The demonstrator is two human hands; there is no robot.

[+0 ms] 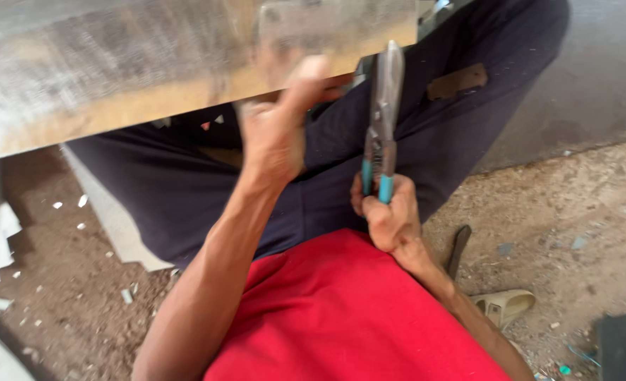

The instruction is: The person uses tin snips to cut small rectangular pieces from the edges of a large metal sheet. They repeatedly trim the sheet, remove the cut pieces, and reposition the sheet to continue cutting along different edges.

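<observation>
The metal sheet (151,63) blocks the way above the lap, its lower edge at the left hand (274,134). Bare ground (574,212) to the right lies open, with a sandal (505,305) near its lower edge.

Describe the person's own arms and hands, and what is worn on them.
Both forearms are bare: no sleeves reach them, and no gloves, watch or rings show. The left hand and right hand are bare too. The arms are lean. A red shirt covers the torso, with dark trousers below.
</observation>
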